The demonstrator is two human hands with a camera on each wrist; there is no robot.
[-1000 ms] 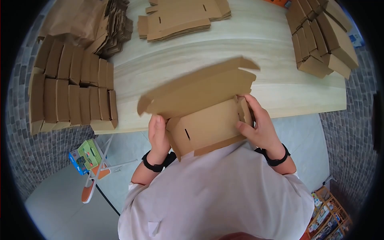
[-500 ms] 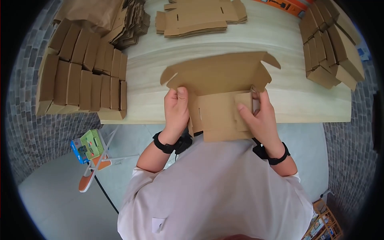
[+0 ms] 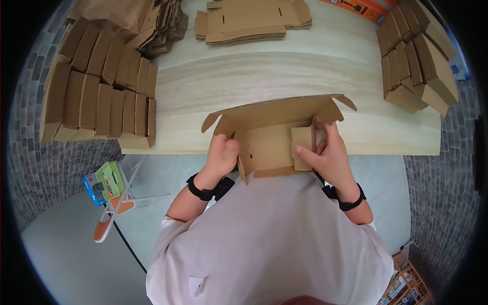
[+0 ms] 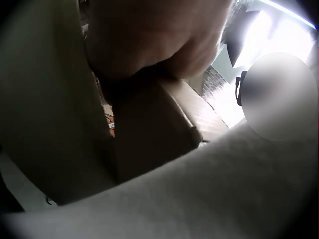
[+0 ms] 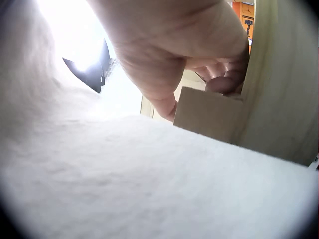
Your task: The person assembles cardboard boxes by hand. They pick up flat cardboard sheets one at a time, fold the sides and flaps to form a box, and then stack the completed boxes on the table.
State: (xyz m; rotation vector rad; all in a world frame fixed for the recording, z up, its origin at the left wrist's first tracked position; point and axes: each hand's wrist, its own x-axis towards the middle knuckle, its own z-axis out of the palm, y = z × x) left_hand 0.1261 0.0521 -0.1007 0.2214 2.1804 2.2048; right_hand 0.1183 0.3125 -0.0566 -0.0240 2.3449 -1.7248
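Observation:
A brown cardboard box [image 3: 269,147], partly folded up with its lid standing at the back, is held between both hands against the shirt front, at the table's near edge. At its left end my left hand [image 3: 221,156] grips the side wall, fingers curled over it. My right hand [image 3: 329,160] pinches the right end, thumb on a folded flap [image 3: 303,147] inside the box and fingers behind the wall. In the right wrist view the hand [image 5: 164,55] bends round a cardboard panel [image 5: 209,112]. The left wrist view is dark, with the hand [image 4: 154,40] over a box wall [image 4: 149,129].
Rows of folded boxes [image 3: 96,96] stand at the table's left, more boxes [image 3: 414,61] at the right. Flat cardboard blanks [image 3: 254,23] lie at the back beside another pile [image 3: 165,28]. An orange box [image 3: 358,7] sits at the far edge.
The right end flap has folded inward over the box floor under my right thumb. My left fingers have moved from the upper left corner to curl over the left wall, which now stands up.

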